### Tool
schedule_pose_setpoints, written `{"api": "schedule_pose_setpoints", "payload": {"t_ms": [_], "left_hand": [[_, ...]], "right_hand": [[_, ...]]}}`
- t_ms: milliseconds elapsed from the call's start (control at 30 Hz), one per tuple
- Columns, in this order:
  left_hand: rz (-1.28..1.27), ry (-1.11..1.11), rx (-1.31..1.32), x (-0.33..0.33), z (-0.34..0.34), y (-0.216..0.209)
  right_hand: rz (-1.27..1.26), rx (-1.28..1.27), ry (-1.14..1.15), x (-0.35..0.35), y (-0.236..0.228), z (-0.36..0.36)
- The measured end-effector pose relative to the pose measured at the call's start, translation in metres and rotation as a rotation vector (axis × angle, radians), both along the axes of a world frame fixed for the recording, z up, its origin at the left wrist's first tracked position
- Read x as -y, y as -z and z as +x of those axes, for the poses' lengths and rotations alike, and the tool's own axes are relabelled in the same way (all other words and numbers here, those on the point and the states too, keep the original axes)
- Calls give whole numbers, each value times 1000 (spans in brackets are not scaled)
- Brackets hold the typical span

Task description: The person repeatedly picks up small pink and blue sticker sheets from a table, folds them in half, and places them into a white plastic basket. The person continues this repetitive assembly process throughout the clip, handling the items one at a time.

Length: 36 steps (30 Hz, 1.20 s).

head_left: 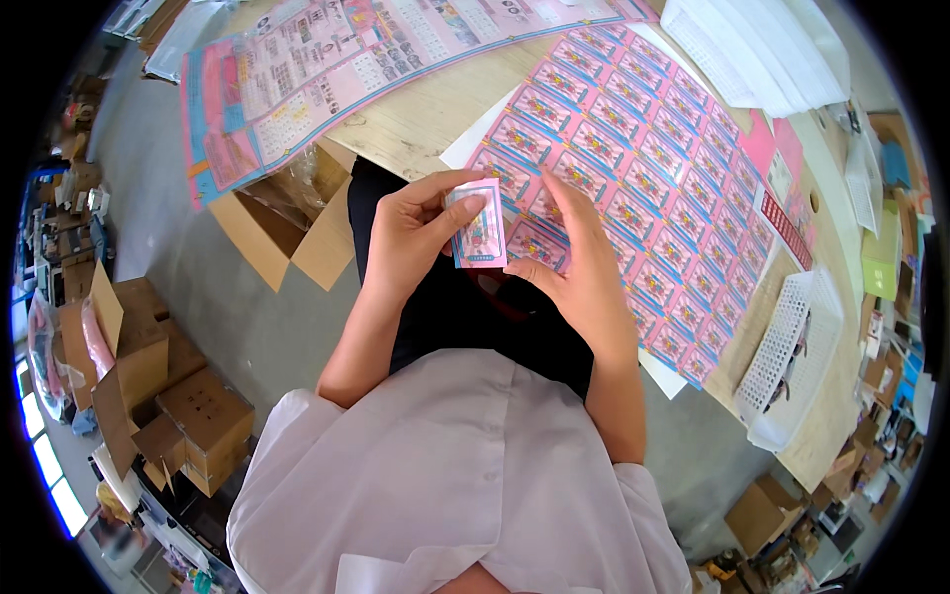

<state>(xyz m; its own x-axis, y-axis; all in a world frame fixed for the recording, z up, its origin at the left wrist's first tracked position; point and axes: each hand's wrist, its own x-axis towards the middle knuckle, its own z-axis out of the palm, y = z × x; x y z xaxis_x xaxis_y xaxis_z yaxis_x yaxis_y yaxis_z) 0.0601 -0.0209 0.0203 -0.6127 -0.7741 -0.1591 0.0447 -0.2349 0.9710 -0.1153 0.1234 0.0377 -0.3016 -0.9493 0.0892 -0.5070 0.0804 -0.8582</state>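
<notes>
Between the thumb and fingers of my left hand [418, 230] is a small pink-and-blue printed card [481, 230], held upright over my lap; whether it is one card or a thin stack I cannot tell. Just right of it, my right hand [584, 259] is open, thumb and fingers apart, the thumb tip close to the card's lower right corner. Under and beyond my hands, a large sheet of repeated pink card prints [653, 168] covers much of the tabletop.
A long printed pink sheet [327, 99] hangs over the wooden table's [406, 134] left edge, above an opened carton [257, 238]. White plastic baskets [807, 356] stand at the right, white stacked trays [752, 49] at the back right. More cartons [203, 416] sit on the floor at left.
</notes>
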Motion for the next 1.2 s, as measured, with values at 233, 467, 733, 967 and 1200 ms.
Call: {"api": "schedule_pose_setpoints", "payload": {"t_ms": [233, 467, 733, 967, 1200], "left_hand": [[-57, 322, 26, -12, -28, -11], [206, 274, -70, -54, -38, 11], [181, 206, -64, -60, -46, 7], [13, 128, 3, -66, -50, 5], [-560, 61, 169, -64, -53, -4]], "right_hand": [[-132, 729, 126, -18, -4, 17], [-351, 735, 598, -26, 10, 15], [-258, 385, 599, -31, 14, 16], [-381, -438, 580, -24, 9, 11], [-353, -470, 541, -24, 7, 12]]}}
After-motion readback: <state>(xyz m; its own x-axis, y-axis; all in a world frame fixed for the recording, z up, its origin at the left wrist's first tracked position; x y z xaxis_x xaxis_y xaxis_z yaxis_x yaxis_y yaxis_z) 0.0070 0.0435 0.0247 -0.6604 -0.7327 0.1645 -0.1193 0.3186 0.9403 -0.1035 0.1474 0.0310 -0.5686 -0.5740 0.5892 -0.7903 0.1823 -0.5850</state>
